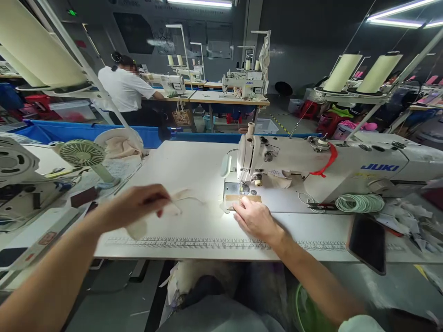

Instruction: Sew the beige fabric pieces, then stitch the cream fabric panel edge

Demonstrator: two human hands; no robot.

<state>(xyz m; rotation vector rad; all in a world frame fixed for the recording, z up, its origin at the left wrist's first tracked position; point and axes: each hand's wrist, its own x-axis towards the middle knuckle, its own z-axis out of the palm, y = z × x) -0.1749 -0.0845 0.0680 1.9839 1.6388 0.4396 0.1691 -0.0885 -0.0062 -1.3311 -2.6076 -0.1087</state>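
My left hand [148, 201] is closed above the left part of the white sewing table [194, 161], smeared by motion. Thin pale fabric strips [183, 198] trail from its fingers to the right; a blurred cream fabric piece [137, 229] shows below the wrist. My right hand [254, 216] rests just in front of the needle area of a JUKI sewing machine [263, 157]. Its thumb and fingertips are together on a small pale fabric piece [227, 206], partly hidden by the hand. A tan strip [254, 198] lies beside the fingertips, near the presser foot.
A ruler scale [207, 243] runs along the table's front edge. To the right lie a phone [367, 243], a coil of pale green cord [360, 203] and fabric scraps [404, 216]. A small green fan [83, 154] stands left. Beyond, a person in white [122, 87] sits sewing.
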